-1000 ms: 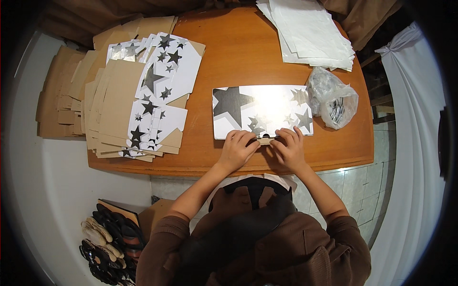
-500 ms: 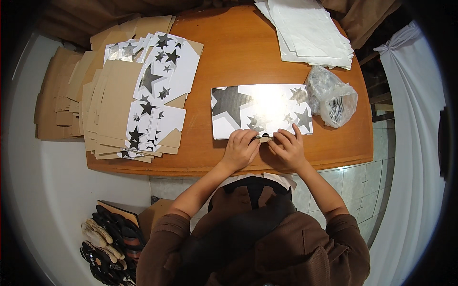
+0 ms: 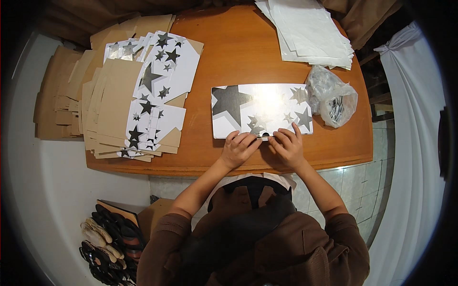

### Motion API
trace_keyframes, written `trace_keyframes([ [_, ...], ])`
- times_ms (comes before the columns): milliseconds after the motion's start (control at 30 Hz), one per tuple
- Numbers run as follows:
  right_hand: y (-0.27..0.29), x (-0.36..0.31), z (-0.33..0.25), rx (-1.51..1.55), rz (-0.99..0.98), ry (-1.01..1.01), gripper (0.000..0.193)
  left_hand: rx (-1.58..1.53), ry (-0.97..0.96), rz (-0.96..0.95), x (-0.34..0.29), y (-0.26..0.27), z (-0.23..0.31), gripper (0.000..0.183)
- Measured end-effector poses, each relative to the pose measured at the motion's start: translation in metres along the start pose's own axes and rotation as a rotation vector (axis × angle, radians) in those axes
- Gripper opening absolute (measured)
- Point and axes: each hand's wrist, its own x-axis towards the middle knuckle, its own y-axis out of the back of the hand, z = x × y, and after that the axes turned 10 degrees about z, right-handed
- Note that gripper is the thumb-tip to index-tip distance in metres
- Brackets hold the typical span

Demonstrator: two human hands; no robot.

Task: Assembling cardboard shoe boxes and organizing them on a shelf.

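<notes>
A white cardboard box [image 3: 267, 105] with black and grey stars lies flat in front of me, its lid down. At the middle of its near edge is a small dark notch [image 3: 265, 135]. My left hand [image 3: 238, 150] grips the near edge just left of this notch, fingers bent and thumb side toward it. On the other side, my right hand [image 3: 287, 145] holds the same edge, with fingertips over the lid and the thumb hidden below. A clear plastic bag [image 3: 336, 102] with small dark and silvery pieces sits against the box's right end.
Flat star-printed and brown cardboard blanks [image 3: 112, 100] are piled on the left of the wooden table [image 3: 229, 52]. White paper sheets [image 3: 310, 35] lie at the far right. Several sandals [image 3: 112, 243] stand at the lower left. A white curtain [image 3: 410, 119] hangs on the right.
The small brown flap at the box's near edge has gone in, and little of it shows now. My left fingers have shifted slightly toward me; my right hand has barely moved.
</notes>
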Motion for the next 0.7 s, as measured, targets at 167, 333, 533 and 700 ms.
trace_keyframes([
  [167,-0.0014,0.0008,-0.0018,-0.018,0.0,-0.024,0.023,0.044,0.024,0.037,-0.0019,-0.0053,0.0034,0.021],
  [333,-0.0025,0.0007,-0.003,-0.026,-0.002,-0.038,0.022,0.092,0.06,0.073,-0.0014,-0.0077,0.0073,0.019],
  [533,-0.0025,0.0026,-0.0032,-0.049,0.002,-0.037,0.033,0.008,0.151,0.049,-0.0007,-0.0068,0.009,0.021],
  [700,-0.0026,0.0036,-0.0026,-0.044,0.024,-0.036,0.034,-0.101,0.198,0.018,0.0036,-0.006,0.0073,0.018],
])
